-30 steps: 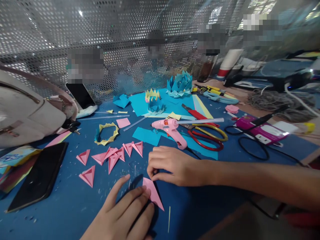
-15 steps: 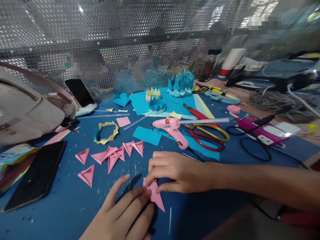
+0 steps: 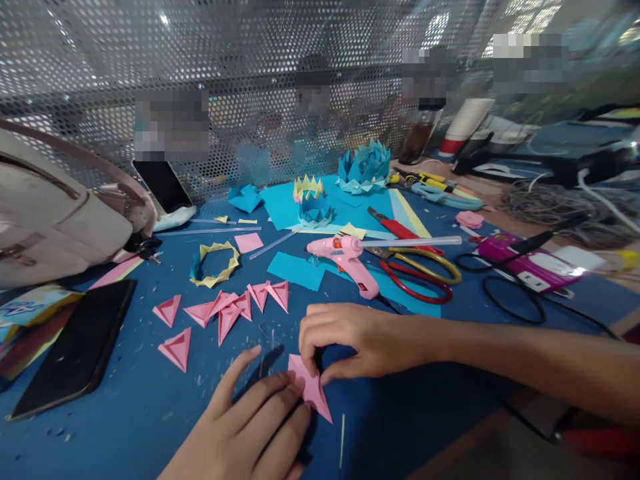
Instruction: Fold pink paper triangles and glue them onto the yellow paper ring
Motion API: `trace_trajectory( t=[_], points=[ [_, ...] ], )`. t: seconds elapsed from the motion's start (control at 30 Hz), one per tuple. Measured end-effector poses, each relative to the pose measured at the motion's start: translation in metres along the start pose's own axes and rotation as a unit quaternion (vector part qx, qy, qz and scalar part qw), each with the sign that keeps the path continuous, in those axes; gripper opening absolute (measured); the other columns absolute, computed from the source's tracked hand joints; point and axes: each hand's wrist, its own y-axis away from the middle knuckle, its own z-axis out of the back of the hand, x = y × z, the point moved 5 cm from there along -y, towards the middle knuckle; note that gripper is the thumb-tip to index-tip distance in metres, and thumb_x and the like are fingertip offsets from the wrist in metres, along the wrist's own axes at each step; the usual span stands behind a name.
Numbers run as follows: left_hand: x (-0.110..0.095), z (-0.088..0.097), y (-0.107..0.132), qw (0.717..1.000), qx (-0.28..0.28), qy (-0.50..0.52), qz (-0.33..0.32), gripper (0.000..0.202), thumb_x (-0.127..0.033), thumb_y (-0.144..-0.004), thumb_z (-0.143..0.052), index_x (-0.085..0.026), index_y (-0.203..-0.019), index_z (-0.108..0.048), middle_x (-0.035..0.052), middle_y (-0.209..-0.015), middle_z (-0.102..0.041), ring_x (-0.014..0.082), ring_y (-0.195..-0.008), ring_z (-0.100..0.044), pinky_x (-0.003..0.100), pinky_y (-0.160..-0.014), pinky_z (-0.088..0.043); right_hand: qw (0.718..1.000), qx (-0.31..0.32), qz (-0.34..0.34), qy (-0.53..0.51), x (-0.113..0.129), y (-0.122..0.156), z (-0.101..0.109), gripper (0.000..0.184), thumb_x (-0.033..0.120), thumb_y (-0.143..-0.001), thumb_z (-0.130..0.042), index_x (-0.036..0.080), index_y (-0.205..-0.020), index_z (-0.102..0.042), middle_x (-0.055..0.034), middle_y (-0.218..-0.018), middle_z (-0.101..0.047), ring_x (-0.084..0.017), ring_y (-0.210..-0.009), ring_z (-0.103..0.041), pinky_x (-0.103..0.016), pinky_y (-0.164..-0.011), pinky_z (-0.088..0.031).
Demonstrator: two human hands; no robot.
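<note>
A folded piece of pink paper [image 3: 314, 395] lies on the blue tabletop between my hands, one long point toward me. My left hand [image 3: 255, 420] holds it down at its left side with several bent fingertips, one finger sticking out apart. On the opposite edge, my right hand [image 3: 345, 340] pinches the paper between thumb and curled fingers. Beyond my left hand, several folded pink paper triangles [image 3: 227, 310] lie grouped, and another triangle [image 3: 176, 350] sits nearer. A pink hot glue gun [image 3: 355, 263] with a clear glue stick rests past my right hand.
Scissors [image 3: 417, 283] lie right of the glue gun. A yellow paper ring [image 3: 220, 270], paper crowns [image 3: 313, 207] and a blue paper flower [image 3: 364, 167] stand farther back. At left are a phone [image 3: 75, 350] and bag [image 3: 55, 207]; cables [image 3: 520, 310] trail right.
My right fingers have shifted slightly right along the pink paper toward its edge, uncovering more of its top. My left hand keeps its place on it.
</note>
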Motion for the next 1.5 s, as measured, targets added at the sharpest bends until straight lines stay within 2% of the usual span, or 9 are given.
trace_trajectory(
  t=[0.17,0.27,0.37,0.57,0.73,0.87,1.27,1.5],
  points=[
    [0.0,-0.002,0.0,1.0,0.024,-0.011,-0.012,0.033,-0.04,-0.102,-0.048,-0.02,-0.115,-0.07,-0.0016,-0.099,-0.073,0.0148,-0.104,-0.062,0.042,-0.126,-0.006,0.999,0.037,0.015,0.002,-0.002,0.0,0.005,0.015,0.025,-0.098,-0.059,0.016,-0.09,-0.068,-0.0062,-0.094,-0.064,-0.016,-0.093,-0.054,-0.028,-0.086,-0.043],
    [-0.001,-0.007,0.004,0.999,0.017,-0.028,-0.024,0.041,-0.04,-0.106,-0.034,-0.023,-0.122,-0.068,0.0002,-0.099,-0.07,0.0174,-0.104,-0.06,0.048,-0.124,-0.005,0.999,0.047,0.01,-0.007,-0.004,-0.001,0.008,0.018,0.026,-0.099,-0.058,0.017,-0.089,-0.07,-0.0059,-0.095,-0.062,-0.016,-0.094,-0.055,-0.026,-0.086,-0.044],
    [-0.001,-0.011,0.004,0.999,0.02,-0.035,-0.029,0.047,-0.044,-0.106,-0.029,-0.024,-0.126,-0.067,0.0007,-0.098,-0.069,0.0195,-0.102,-0.058,0.053,-0.123,-0.005,0.999,0.047,0.002,0.006,-0.006,-0.001,0.008,0.019,0.028,-0.099,-0.058,0.017,-0.091,-0.071,-0.0047,-0.093,-0.06,-0.015,-0.094,-0.055,-0.024,-0.084,-0.043],
    [-0.003,-0.001,-0.008,0.997,0.047,-0.045,-0.036,0.047,-0.053,-0.101,-0.041,-0.024,-0.128,-0.065,-0.0023,-0.092,-0.068,0.0184,-0.096,-0.057,0.047,-0.124,-0.003,0.997,0.054,-0.009,0.06,-0.006,-0.002,0.0,0.021,0.032,-0.1,-0.056,0.016,-0.095,-0.069,-0.005,-0.094,-0.06,-0.016,-0.092,-0.053,-0.027,-0.084,-0.041],
    [-0.006,0.0,-0.011,0.996,0.064,-0.054,-0.041,0.048,-0.055,-0.099,-0.046,-0.022,-0.128,-0.065,-0.0017,-0.093,-0.067,0.0184,-0.096,-0.056,0.048,-0.124,-0.002,0.996,0.043,-0.029,0.079,-0.008,-0.001,-0.003,0.025,0.037,-0.101,-0.054,0.016,-0.094,-0.066,-0.0042,-0.094,-0.059,-0.017,-0.091,-0.052,-0.028,-0.081,-0.039],
    [-0.006,-0.001,-0.011,0.996,0.055,-0.052,-0.04,0.046,-0.053,-0.1,-0.045,-0.022,-0.126,-0.066,-0.0016,-0.093,-0.066,0.0185,-0.095,-0.056,0.048,-0.124,-0.002,0.995,0.032,-0.04,0.083,-0.009,-0.001,-0.005,0.029,0.042,-0.1,-0.054,0.017,-0.093,-0.064,-0.0034,-0.093,-0.058,-0.017,-0.09,-0.05,-0.028,-0.078,-0.038],
    [-0.005,0.0,-0.009,0.998,0.041,-0.04,-0.034,0.045,-0.053,-0.1,-0.046,-0.022,-0.123,-0.068,-0.0027,-0.091,-0.069,0.0185,-0.094,-0.057,0.047,-0.124,-0.004,0.996,0.006,-0.028,0.09,-0.008,0.0,-0.008,0.048,0.054,-0.103,-0.038,0.015,-0.091,-0.062,-0.004,-0.091,-0.056,-0.017,-0.084,-0.049,-0.029,-0.077,-0.037],
    [-0.003,-0.001,-0.009,0.997,0.048,-0.05,-0.04,0.045,-0.055,-0.098,-0.047,-0.023,-0.122,-0.068,-0.0021,-0.091,-0.067,0.0181,-0.095,-0.057,0.049,-0.124,-0.003,0.993,-0.014,-0.021,0.117,-0.005,0.0,-0.01,0.053,0.054,-0.105,-0.03,0.015,-0.091,-0.062,-0.0048,-0.09,-0.057,-0.017,-0.082,-0.048,-0.03,-0.077,-0.037]
  ],
)
